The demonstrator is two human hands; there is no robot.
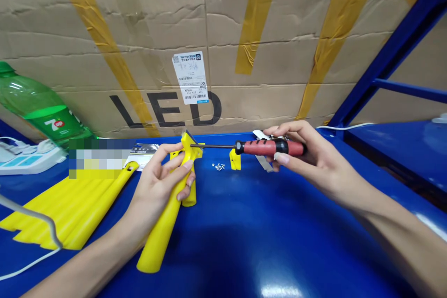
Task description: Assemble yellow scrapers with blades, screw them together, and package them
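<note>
My left hand [159, 179] is wrapped round a yellow tubular handle [160, 230], its lower end pointing toward me. A thin dark blade edge shows at the handle's head. My right hand [310, 158] grips a red and black screwdriver [268, 147], held level, with its tip against the handle's head. Behind the held handle lies another yellow piece [189, 195]. Several small screws [219, 166] rest on the blue table [230, 251], beside a small yellow part [235, 160]. Flat metallic pieces [264, 163] lie partly behind the screwdriver and my right fingers.
Several yellow handles [80, 205] lie side by side at the left, with a white cable [50, 226] over them. A green bottle [42, 107] and a white power strip [33, 158] are further left. A large cardboard box [223, 23] stands behind; a blue metal frame [387, 51] is at right.
</note>
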